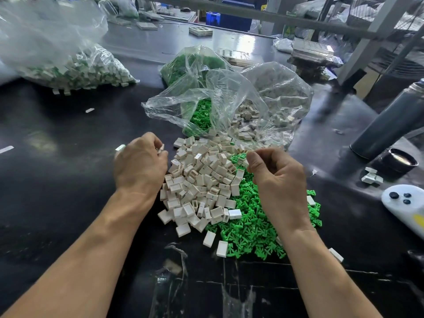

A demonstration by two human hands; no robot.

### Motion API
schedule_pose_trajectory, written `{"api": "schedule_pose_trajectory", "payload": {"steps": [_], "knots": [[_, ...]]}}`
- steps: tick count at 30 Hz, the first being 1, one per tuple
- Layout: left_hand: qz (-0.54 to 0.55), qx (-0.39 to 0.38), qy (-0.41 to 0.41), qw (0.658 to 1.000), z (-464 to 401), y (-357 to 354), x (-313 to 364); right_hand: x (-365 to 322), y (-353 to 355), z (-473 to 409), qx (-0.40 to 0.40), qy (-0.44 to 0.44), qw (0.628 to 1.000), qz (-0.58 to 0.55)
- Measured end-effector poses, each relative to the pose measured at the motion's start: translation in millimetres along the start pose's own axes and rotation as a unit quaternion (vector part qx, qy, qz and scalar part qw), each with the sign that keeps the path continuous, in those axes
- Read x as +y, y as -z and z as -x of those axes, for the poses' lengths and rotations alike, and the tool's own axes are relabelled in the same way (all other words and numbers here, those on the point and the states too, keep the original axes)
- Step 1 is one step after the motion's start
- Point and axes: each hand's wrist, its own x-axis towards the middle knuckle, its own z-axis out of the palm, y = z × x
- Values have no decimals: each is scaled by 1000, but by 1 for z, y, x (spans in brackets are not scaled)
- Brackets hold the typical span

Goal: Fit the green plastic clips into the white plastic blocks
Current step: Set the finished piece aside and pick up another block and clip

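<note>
Left hand (140, 164) pinches a white block (161, 148); no legible writing.

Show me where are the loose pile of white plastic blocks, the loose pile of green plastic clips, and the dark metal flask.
loose pile of white plastic blocks (202, 180): head view, middle of pile.
loose pile of green plastic clips (250, 228): head view, centre of heap.
dark metal flask (390, 120): head view, mid body.

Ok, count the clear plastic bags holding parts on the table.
3. One far left with assembled blocks, one at centre back with green clips, one beside it with white blocks. More bags in the background clutter may be hidden.
</note>
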Motion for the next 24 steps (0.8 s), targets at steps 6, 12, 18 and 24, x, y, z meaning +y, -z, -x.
{"api": "schedule_pose_trajectory", "payload": {"steps": [6,12,18,24], "knots": [[-62,-19,31,997,-4,-3,-6,0,0,0,-3,-3,1000,7],[-49,-14,12,999,-3,-4,-4,0,2,0,0,-5,1000,11],[79,-74,-17,994,4,-8,6,2,2,-2,14,-9,1000,16],[108,-147,-18,983,9,-8,19,3,6,-3,14,-17,999,33]]}}
